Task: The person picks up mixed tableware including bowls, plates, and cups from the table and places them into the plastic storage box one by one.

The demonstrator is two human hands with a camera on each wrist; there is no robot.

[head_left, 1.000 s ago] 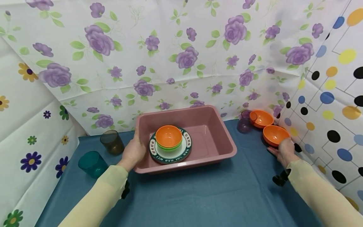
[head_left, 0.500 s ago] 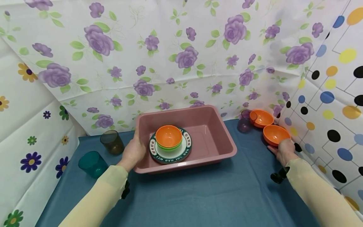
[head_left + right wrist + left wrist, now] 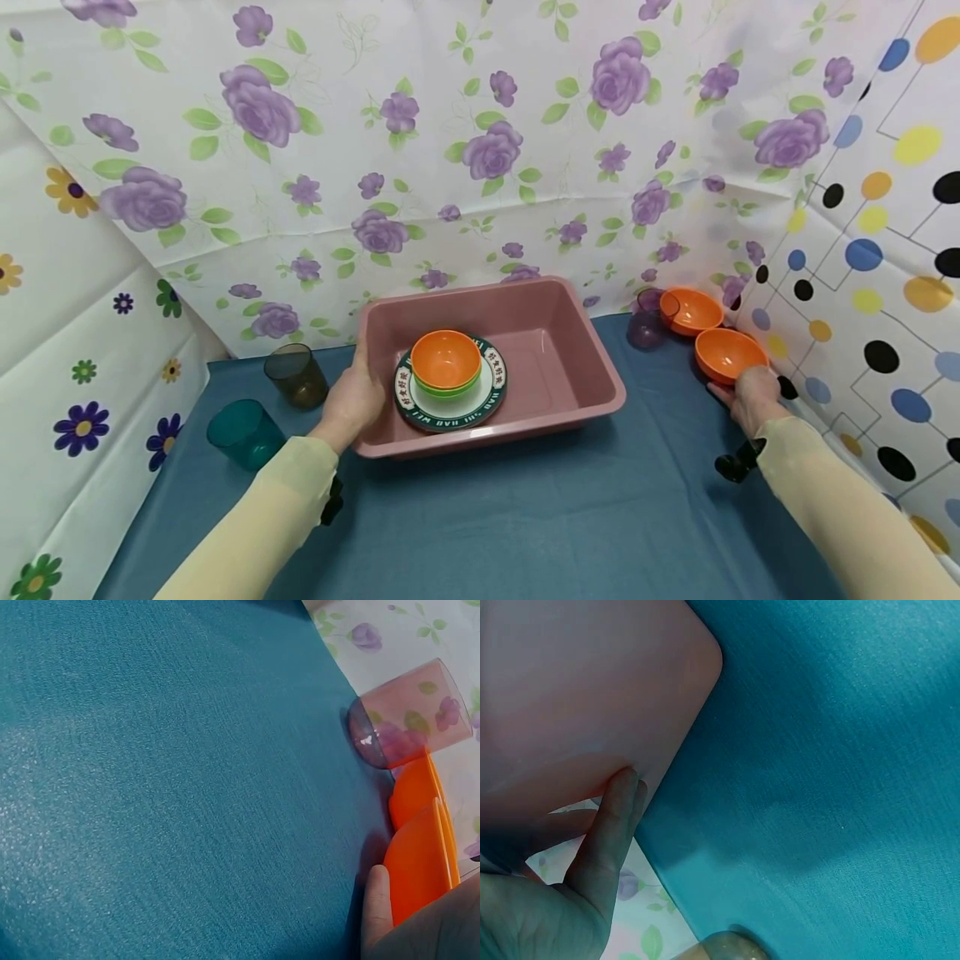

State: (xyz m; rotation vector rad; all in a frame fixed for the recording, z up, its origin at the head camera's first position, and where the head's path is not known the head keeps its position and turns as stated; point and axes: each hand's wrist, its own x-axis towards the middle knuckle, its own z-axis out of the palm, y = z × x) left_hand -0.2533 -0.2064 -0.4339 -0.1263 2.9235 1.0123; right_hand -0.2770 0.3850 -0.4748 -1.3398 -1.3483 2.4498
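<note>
head: left hand [image 3: 352,402] grips the left wall of the pink tub [image 3: 592,354], fingers curled over the rim. Tub holds a green-rimmed plate [image 3: 491,400] with an orange bowl nested on a green one [image 3: 446,360]. Right hand [image 3: 752,397] is at the near orange bowl [image 3: 726,353] by the dotted wall, fingers wrapped round its near edge; second orange bowl [image 3: 690,310] and a purple cup [image 3: 647,323] sit just behind. Brown cup [image 3: 296,375] and teal cup [image 3: 243,432] on the blue cloth [image 3: 525,517] left of the tub

vs 1 s ago: right hand has slid in slightly and closed onto the bowl; bowl not lifted, tub and left hand unchanged. Reads as a grasp just made

left wrist: fingers [image 3: 615,825] pressed flat along the tub's outer wall, thumb not visible

right wrist: a fingertip [image 3: 377,904] touches the bowl's underside; full grip hidden, cannot tell how tight
</note>
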